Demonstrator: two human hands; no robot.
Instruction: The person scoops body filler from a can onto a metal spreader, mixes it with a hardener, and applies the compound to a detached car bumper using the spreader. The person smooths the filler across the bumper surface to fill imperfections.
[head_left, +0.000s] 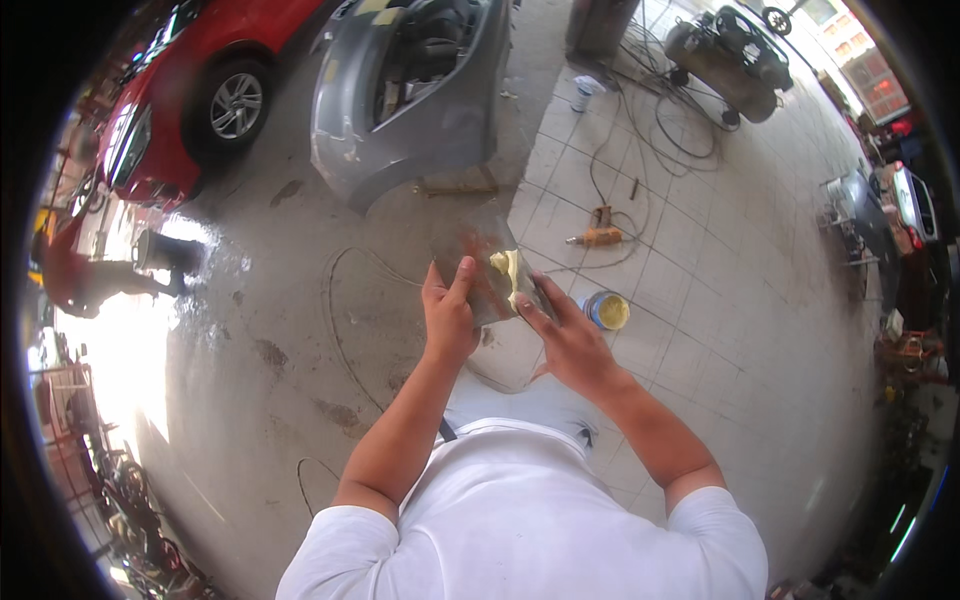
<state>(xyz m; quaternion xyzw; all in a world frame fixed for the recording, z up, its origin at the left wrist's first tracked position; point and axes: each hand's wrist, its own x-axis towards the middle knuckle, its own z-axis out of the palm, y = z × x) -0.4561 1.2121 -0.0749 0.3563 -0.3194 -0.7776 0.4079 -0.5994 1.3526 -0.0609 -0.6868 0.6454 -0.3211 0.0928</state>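
Open room on gray floor (250, 430), frame left and right. In the middle, holding flat board (485, 282) by left edge with left hand (450, 315); curling right hand (578, 350) at right edge, by yellow paste (508, 268), can't tell its hold.

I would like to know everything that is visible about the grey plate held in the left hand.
The grey plate is thin and flat, of unclear material. Reddish smears mark its surface, and pale yellow paste lies toward its right side. It is held above the floor; the left hand grips its left side. Whether the right hand touches it is unclear.
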